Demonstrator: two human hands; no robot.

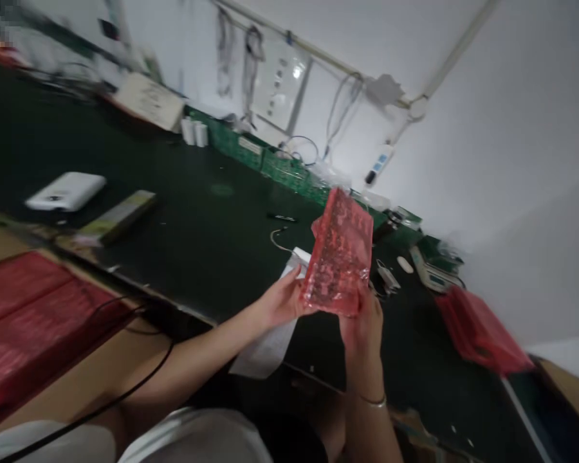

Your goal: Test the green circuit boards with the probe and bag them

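Note:
Between my two hands is a red plastic bag (pixel 342 251), held up tilted above the dark green work surface. Dark, patterned contents show through the clear red film, but I cannot make out what they are. My left hand (pixel 287 301) grips its lower left corner, thumb on the near side. At the lower right edge, my right hand (pixel 364 318) has its fingers closed round the bag. Beneath my left forearm and hand lies a white sheet (pixel 265 350), with a small white item (pixel 302 255) at its upper end.
More red bags fill a cardboard box (pixel 130 350) at the left, with a black cable (pixel 145 382) across it. A red bag stack (pixel 480 331) and a scale (pixel 431 270) are at the right. A white device (pixel 66 191) and a long box (pixel 118 215) lie at the left.

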